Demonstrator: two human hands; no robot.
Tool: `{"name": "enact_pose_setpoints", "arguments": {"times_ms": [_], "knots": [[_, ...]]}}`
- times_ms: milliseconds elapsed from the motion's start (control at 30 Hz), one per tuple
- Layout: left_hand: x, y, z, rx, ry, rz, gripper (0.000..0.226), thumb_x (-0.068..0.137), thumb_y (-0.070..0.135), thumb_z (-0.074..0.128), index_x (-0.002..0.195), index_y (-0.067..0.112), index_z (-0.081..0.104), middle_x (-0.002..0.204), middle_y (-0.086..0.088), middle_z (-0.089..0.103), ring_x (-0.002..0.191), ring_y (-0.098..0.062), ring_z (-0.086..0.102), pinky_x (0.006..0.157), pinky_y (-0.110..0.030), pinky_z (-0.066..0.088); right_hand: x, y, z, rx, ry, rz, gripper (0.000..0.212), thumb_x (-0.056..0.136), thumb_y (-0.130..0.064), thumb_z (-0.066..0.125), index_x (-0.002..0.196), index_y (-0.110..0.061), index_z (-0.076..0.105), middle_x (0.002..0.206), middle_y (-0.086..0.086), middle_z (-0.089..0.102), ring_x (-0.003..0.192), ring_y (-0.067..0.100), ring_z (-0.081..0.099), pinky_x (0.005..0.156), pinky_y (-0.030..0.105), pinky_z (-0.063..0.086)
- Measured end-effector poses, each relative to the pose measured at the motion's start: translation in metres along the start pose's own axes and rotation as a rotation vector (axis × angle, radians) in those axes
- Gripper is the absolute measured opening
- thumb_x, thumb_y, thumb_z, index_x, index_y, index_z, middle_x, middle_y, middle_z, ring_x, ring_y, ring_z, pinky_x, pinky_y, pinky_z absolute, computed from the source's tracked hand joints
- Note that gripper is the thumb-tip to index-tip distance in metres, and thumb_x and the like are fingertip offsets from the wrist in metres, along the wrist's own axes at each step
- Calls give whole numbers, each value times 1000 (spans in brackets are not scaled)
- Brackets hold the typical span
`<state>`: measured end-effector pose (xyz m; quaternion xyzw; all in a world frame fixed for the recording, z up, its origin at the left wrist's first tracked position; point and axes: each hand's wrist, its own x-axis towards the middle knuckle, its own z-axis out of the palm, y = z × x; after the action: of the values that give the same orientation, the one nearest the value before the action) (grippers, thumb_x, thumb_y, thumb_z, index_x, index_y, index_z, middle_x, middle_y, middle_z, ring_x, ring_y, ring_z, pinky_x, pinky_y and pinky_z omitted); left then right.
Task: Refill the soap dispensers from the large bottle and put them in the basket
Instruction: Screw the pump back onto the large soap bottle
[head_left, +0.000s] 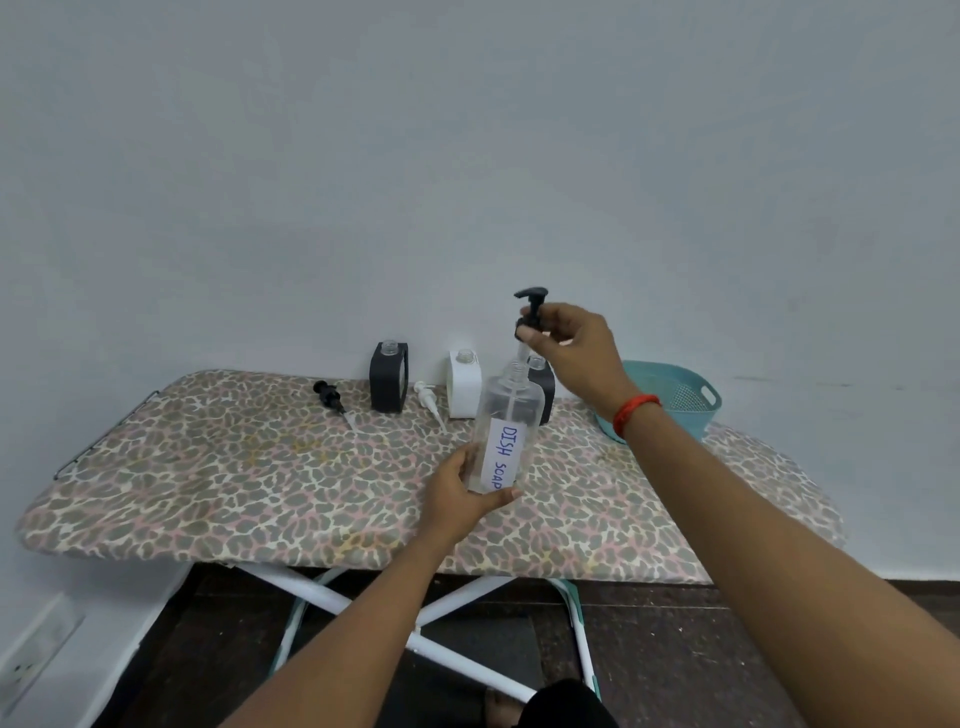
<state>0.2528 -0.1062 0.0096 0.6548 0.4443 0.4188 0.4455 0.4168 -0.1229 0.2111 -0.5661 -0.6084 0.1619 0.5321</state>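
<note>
One large clear bottle (503, 436) stands tilted over the middle of the table (208, 483), which is an ironing board with a leopard-print cover. A white label on the bottle's side reads "DISH SOAP" in blue handwriting, running down its length. The left hand (462, 499) is wrapped around the bottle's lower end, fingers closed on it. The right hand (571, 353) is above the bottle's neck, its fingertips pinched on a black pump (531, 312) whose clear tube reaches down into the bottle's mouth; the pump collar sits lifted above the neck. A red band (635, 413) circles the right wrist.

Three small soap dispensers stand in a row at the back of the table, near the wall, all with their necks uncapped: a black dispenser (388, 382) on the left, a white dispenser (464, 382) in the middle, and a dark dispenser (541, 387) partly hidden behind the large bottle.

Two loose pumps lie on the table: a black loose pump (330, 396) to the left of the black dispenser, and a white loose pump (428, 397) between the black and white dispensers.

One teal basket (685, 400) with a perforated wall and a side handle sits at the back right of the table, behind the right wrist. No writing can be read on the dispensers or the basket.
</note>
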Motion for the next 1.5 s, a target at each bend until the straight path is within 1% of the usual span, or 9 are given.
{"name": "enact_pose_setpoints", "arguments": {"times_ms": [133, 467, 633, 800, 933, 1100, 1300, 1367, 1500], "knots": [[-1, 34, -8, -1, 19, 78, 83, 61, 45, 99, 131, 19, 63, 125, 6, 70, 115, -12, 66, 94, -30, 59, -2, -21, -14, 30, 37, -5, 24, 87, -24, 79, 109, -15, 76, 102, -3, 78, 98, 10, 72, 86, 23, 54], [-42, 161, -45, -51, 49, 328, 68, 66, 45, 96, 122, 31, 61, 115, 17, 71, 102, 5, 68, 81, -20, 60, -24, -143, -58, 226, 57, -124, 31, 84, -11, 81, 112, -1, 70, 105, 4, 78, 98, 16, 75, 88, 28, 56], [-79, 201, -58, -51, 103, 422, 66, 64, 46, 97, 118, 29, 64, 110, 17, 72, 99, 4, 68, 78, -20, 61, -51, -201, -66, 157, 144, -102, 52, 75, -28, 89, 112, -19, 55, 75, -3, 58, 71, 10, 62, 71, 22, 51], [-121, 227, -69, -69, 49, 462, 67, 65, 48, 96, 121, 28, 65, 112, 15, 73, 100, -1, 70, 78, -24, 63, -78, -235, -83, 100, 195, -56, 50, 72, -38, 90, 107, -15, 63, 82, -3, 58, 74, 10, 58, 67, 21, 44], [-139, 239, -76, -95, 43, 459, 72, 60, 59, 92, 121, 29, 67, 112, 13, 75, 100, -6, 72, 80, -27, 63, -91, -247, -93, 161, 172, -61, 42, 74, -43, 88, 98, -13, 72, 87, -1, 74, 83, 13, 70, 76, 28, 51], [-147, 240, -72, -116, 34, 429, 60, 67, 40, 97, 119, 29, 68, 109, 12, 76, 99, -5, 72, 80, -26, 63, -103, -247, -108, 242, 42, -112, 19, 93, -22, 72, 105, -8, 75, 82, -9, 76, 65, 4, 58, 71, 22, 47], [-153, 234, -57, -115, 49, 440, 62, 64, 40, 98, 118, 27, 69, 106, 14, 77, 97, -3, 72, 78, -24, 61, -108, -227, -112, 307, 54, -138, 32, 81, -16, 84, 108, -3, 72, 96, 12, 78, 88, 20, 75, 84, 30, 56], [-152, 234, -51, -109, 49, 441, 65, 63, 44, 98, 119, 28, 68, 108, 14, 77, 99, -4, 72, 80, -25, 62, -104, -224, -110, 213, 109, -89, 42, 73, -29, 91, 105, -10, 71, 82, 7, 70, 79, 20, 68, 80, 30, 56], [-148, 238, -44, -91, 57, 439, 73, 63, 40, 99, 127, 27, 66, 113, 13, 75, 102, -4, 72, 81, -23, 61, -98, -220, -113, 78, 141, -22, 53, 70, -43, 90, 107, -16, 66, 100, -3, 67, 90, 11, 64, 73, 21, 50]]}}
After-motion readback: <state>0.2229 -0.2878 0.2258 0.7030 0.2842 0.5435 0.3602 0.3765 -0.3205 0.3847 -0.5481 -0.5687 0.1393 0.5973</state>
